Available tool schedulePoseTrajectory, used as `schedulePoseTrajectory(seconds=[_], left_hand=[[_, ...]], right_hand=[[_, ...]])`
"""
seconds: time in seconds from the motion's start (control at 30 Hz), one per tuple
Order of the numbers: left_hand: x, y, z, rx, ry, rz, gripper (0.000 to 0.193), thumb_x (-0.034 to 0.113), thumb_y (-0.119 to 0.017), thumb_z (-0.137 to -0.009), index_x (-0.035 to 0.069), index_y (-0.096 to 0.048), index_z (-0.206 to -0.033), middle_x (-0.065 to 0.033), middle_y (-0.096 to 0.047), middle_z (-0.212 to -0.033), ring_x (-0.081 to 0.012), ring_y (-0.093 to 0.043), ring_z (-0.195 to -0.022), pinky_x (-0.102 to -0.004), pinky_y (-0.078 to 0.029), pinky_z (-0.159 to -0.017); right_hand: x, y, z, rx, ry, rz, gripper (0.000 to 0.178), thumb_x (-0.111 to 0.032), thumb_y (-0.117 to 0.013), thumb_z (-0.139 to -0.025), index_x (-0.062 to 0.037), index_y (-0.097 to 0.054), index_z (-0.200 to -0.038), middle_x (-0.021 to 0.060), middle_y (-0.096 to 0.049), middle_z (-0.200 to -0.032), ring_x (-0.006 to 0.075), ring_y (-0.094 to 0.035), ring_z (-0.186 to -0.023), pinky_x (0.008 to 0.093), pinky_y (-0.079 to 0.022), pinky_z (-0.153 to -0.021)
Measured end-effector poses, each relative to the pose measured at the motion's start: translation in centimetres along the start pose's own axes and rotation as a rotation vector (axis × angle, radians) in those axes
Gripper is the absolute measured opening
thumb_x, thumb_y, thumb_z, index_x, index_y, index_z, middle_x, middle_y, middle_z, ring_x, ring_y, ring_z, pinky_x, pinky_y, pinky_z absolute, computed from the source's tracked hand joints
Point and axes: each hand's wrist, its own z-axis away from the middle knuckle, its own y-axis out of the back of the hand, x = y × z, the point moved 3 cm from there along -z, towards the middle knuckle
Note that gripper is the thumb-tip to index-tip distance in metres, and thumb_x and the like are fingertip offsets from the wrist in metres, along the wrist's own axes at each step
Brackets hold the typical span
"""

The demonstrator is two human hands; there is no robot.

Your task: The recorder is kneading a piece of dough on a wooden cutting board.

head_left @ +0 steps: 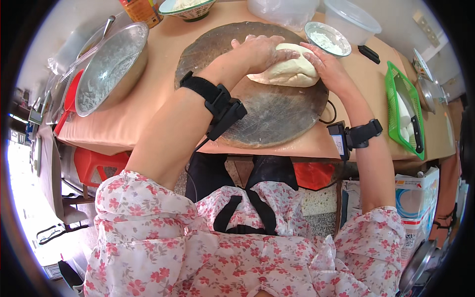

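A large pale lump of dough lies on the far right part of a round, worn wooden board. My left hand rests over the dough's far left side, its floury fingers bent across the top. Against the right end presses my right hand, fingers curved over the upper edge. Both hands cup the dough between them. Part of its far side is hidden under my fingers. Black straps with small devices circle both my forearms.
Left of the board stands a floury metal bowl beside a red-handled utensil. Behind the board are a bowl of flour, a small bowl of white powder and a clear plastic tub. A green basket holds a knife.
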Motion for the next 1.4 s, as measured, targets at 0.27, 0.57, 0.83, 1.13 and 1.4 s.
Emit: schedulePoseTrajectory(seconds=[0.27,0.57,0.83,1.13,1.4], left_hand=[[-0.8,-2.7,4.4,0.162,-0.174,0.125,0.068,0.061,-0.054,-0.089,0.019,-0.044,-0.141,-0.0259,-0.054,-0.122,-0.0439,-0.051,-0.116,-0.0492,-0.044,-0.097],[0.3,-5.1,14.5,0.584,-0.495,-0.049,0.076,0.027,-0.076,-0.074,0.024,-0.044,-0.142,-0.0207,-0.042,-0.135,-0.0437,-0.045,-0.122,-0.0518,-0.043,-0.098],[-0.1,-7.1,18.2,0.669,-0.485,0.001,0.079,0.023,-0.077,-0.069,0.010,-0.045,-0.141,-0.0178,-0.039,-0.142,-0.0414,-0.042,-0.129,-0.0536,-0.041,-0.099],[0.5,-4.6,13.6,0.544,-0.275,-0.092,0.093,0.050,-0.071,-0.076,0.006,-0.031,-0.147,-0.0203,-0.040,-0.141,-0.0395,-0.038,-0.132,-0.0629,-0.032,-0.102],[-2.2,-2.1,7.0,0.333,-0.114,-0.100,0.095,0.069,-0.055,-0.082,0.003,-0.031,-0.147,-0.0244,-0.048,-0.135,-0.0385,-0.040,-0.133,-0.0631,-0.027,-0.105]], right_hand=[[-3.0,-1.7,5.4,0.174,0.187,0.108,0.043,-0.023,-0.057,-0.094,-0.0030,-0.052,-0.132,0.0207,-0.051,-0.135,0.0353,-0.048,-0.126,0.0402,-0.039,-0.104],[-7.7,-3.1,14.4,0.222,0.322,0.263,0.052,-0.015,-0.067,-0.083,-0.0028,-0.053,-0.131,0.0255,-0.035,-0.147,0.0453,-0.038,-0.132,0.0520,-0.033,-0.109],[-8.8,-4.2,17.5,0.175,0.460,0.420,0.057,-0.025,-0.069,-0.082,-0.0061,-0.053,-0.134,0.0257,-0.030,-0.149,0.0485,-0.031,-0.136,0.0567,-0.028,-0.111],[-7.6,-3.4,10.4,0.142,0.231,0.308,0.054,-0.029,-0.057,-0.093,-0.0084,-0.044,-0.142,0.0215,-0.033,-0.149,0.0407,-0.037,-0.134,0.0503,-0.033,-0.107],[-4.9,-2.5,1.5,0.015,0.055,-0.019,0.054,-0.041,-0.049,-0.097,0.0024,-0.054,-0.129,0.0230,-0.057,-0.127,0.0356,-0.050,-0.124,0.0381,-0.037,-0.105]])
